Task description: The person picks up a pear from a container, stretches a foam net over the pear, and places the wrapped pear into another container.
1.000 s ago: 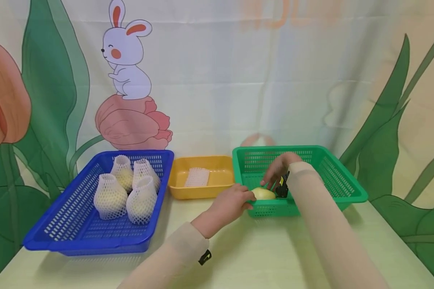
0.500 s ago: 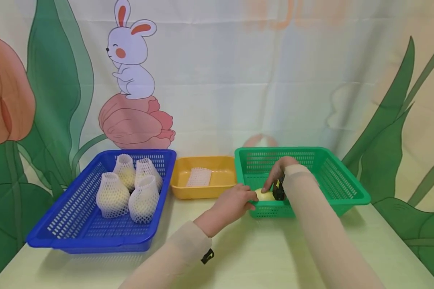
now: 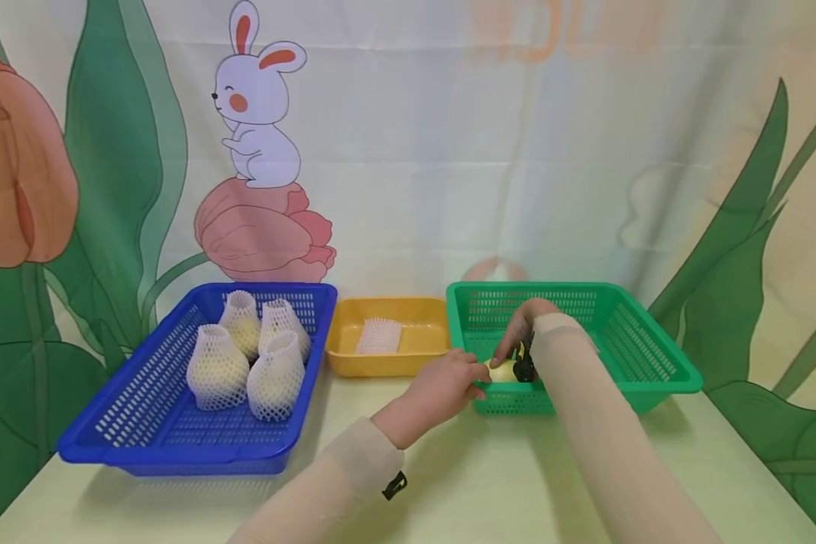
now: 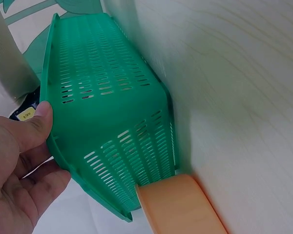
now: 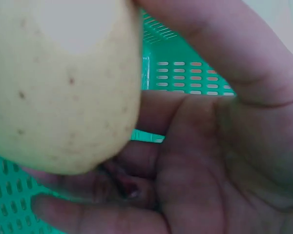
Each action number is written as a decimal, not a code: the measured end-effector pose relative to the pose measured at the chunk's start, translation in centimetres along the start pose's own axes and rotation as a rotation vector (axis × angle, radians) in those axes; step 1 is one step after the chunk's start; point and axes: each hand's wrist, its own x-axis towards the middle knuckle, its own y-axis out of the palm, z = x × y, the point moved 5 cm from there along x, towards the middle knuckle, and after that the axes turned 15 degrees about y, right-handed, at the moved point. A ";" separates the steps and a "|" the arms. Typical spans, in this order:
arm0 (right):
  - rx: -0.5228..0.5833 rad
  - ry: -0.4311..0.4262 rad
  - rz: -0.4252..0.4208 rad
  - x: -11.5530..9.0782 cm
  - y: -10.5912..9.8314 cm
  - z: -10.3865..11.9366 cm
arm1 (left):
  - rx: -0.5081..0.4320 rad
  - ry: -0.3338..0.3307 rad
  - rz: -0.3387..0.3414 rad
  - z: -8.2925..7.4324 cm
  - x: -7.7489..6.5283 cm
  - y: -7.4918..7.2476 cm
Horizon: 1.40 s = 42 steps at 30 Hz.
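Note:
At the near left corner of the green basket, my left hand grips the rim. In the left wrist view, the thumb and bent fingers of my left hand take that rim between them. My right hand reaches inside the same basket and holds a pale yellow pear near the front wall. Close up in the right wrist view, the pear has brown specks, and the fingers of my right hand curl around its far side. A dark stem-like piece shows beside the fingers.
On the left stands a blue basket with several pears in white foam nets. Between the baskets sits a yellow tray, with a flat white foam net inside. A printed curtain hangs behind the table.
My right hand has lowered from beside the pear onto it, fingers now around it. The left hand stays at the basket rim. The head view has shifted slightly.

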 end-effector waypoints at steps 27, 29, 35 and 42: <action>-0.226 -0.337 0.067 0.8 -0.2 2.5 | -0.032 -0.002 0.006 0.0 -0.1 0.1; -0.209 -0.344 0.055 0.5 -0.4 2.3 | -0.031 -0.002 0.000 -0.1 -0.1 0.0; -0.137 -0.434 0.008 -2.2 -1.0 1.8 | -0.048 -0.001 -0.012 -0.3 -0.3 0.0; -0.038 -0.572 -0.132 -6.9 -2.2 0.1 | -0.118 0.007 0.000 -0.2 -0.6 -0.4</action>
